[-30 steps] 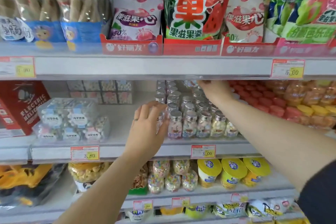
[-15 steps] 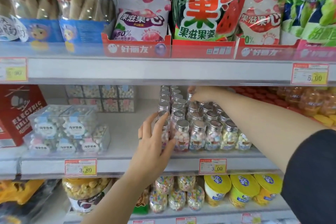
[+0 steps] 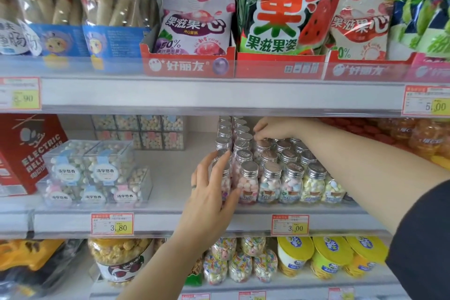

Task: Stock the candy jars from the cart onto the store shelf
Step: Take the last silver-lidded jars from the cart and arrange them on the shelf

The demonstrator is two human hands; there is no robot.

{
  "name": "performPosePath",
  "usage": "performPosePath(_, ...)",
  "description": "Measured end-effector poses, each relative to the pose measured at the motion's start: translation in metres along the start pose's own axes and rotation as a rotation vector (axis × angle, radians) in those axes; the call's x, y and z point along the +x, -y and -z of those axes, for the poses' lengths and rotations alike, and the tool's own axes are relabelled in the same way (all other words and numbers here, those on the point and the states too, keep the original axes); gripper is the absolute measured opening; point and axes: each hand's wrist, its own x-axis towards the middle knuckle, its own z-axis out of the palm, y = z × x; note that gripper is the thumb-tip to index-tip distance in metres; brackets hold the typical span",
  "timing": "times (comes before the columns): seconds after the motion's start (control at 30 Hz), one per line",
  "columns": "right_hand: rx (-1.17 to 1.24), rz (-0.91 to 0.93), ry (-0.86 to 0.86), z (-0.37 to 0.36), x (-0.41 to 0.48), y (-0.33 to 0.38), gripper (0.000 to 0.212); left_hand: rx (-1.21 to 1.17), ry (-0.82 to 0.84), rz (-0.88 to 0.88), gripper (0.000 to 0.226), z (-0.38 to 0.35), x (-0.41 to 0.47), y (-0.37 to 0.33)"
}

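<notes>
Small clear candy jars with silver lids stand in rows on the white middle shelf. My left hand reaches up from below. Its fingers lie along the left side of the front-left jar and the thumb wraps its front, so most of that jar is hidden. My right hand comes in from the right, deep under the upper shelf. Its curled fingertips pinch the top of a jar in the back rows. No cart is in view.
The upper shelf edge hangs low over the jars. Clear candy boxes and a red carton stand to the left, orange jars to the right. Bare shelf lies between the boxes and the jars. More candy containers fill the shelf below.
My right hand has drawn leftward and forward from the far back of the rows to a jar nearer the middle. My left hand stays at the front-left jar.
</notes>
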Motion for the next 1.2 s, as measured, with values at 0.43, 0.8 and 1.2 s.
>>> performPosePath(0.43,-0.068,0.279,-0.546,-0.052,-0.118,0.022,0.031,-0.035,-0.072,0.060,0.064,0.061,-0.066,-0.023)
performPosePath(0.8,0.267,0.416,-0.024,-0.328,-0.217,0.116,0.011,0.074,0.425,0.568,0.031,0.125,-0.290,0.096)
performPosePath(1.2,0.136,-0.182,0.592,-0.622,-0.226,0.071,0.018,0.109,0.780,1.031,0.054,0.097,-0.490,0.239)
